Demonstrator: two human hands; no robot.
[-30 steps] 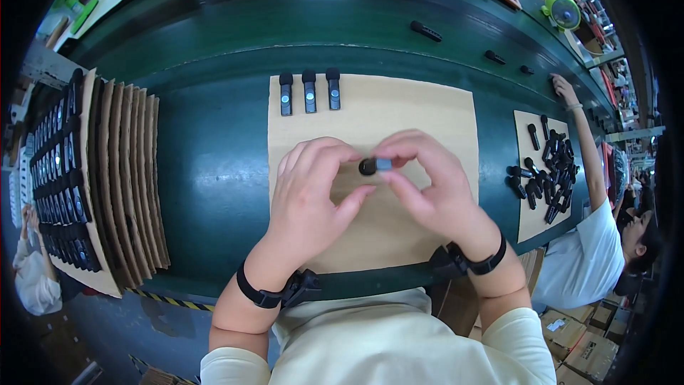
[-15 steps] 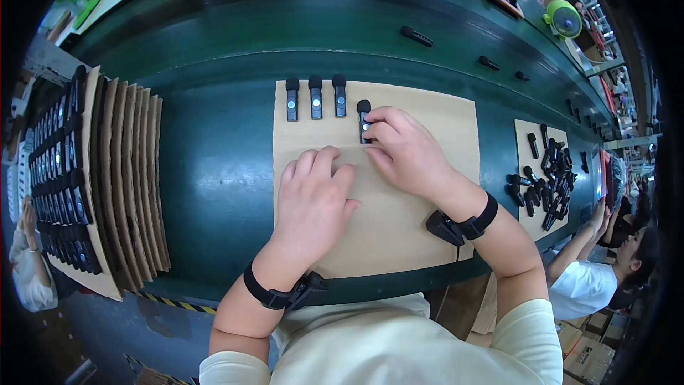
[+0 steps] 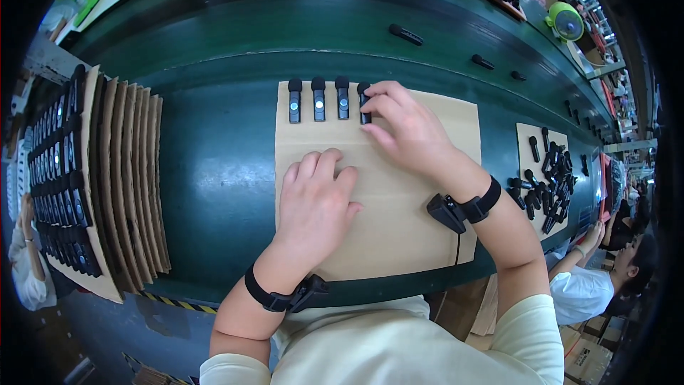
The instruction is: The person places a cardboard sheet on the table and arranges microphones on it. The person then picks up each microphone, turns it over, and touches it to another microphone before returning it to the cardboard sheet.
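Right hand: my right hand point(image 3: 410, 132) reaches to the far edge of the cardboard sheet point(image 3: 427, 235), fingers bent down onto the 4th black clip mic point(image 3: 364, 102); the fingertips press it from the right side and top, closed lightly on it rather than lifting it.
Left hand: my left hand point(image 3: 313, 203) lies flat on the cardboard, palm down, fingers spread a little, holding nothing.
Row: 3 more black clip mics point(image 3: 318, 99) lie side by side to the left of the 4th one, all with round heads pointing away from me, parallel and close but apart.
4th mic: it sits at the right end of that row, on the cardboard's far edge, partly covered by my fingers.
Wrists: a black band with a small box on each wrist.
Left side: a tray of black parts point(image 3: 50, 178) beside a fanned stack of cardboard sheets point(image 3: 132, 178).
Right side: a heap of loose black mics point(image 3: 545, 189) on a smaller cardboard piece.
Table: green surface point(image 3: 214, 164) under everything.
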